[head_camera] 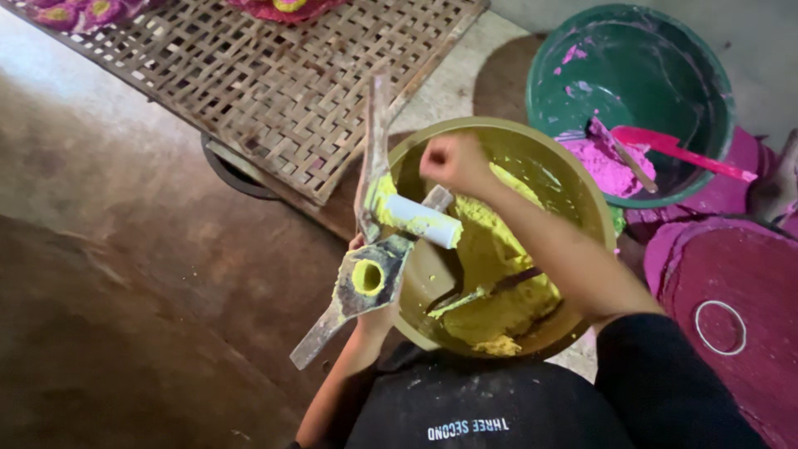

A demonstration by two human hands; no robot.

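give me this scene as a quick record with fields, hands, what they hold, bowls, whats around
left hand: holds a hinged wooden press mould smeared with yellow paste, its round hole showing
right hand: closed in a fist above the olive bowl
white cylinder: on the mould, over the bowl's edge
olive bowl contents: yellow paste and a stick
green bowl: pink paste and a pink spatula
around: woven bamboo tray, round magenta board

One head-worn camera looks steeply down, close over the person's hands and the floor [125,274].
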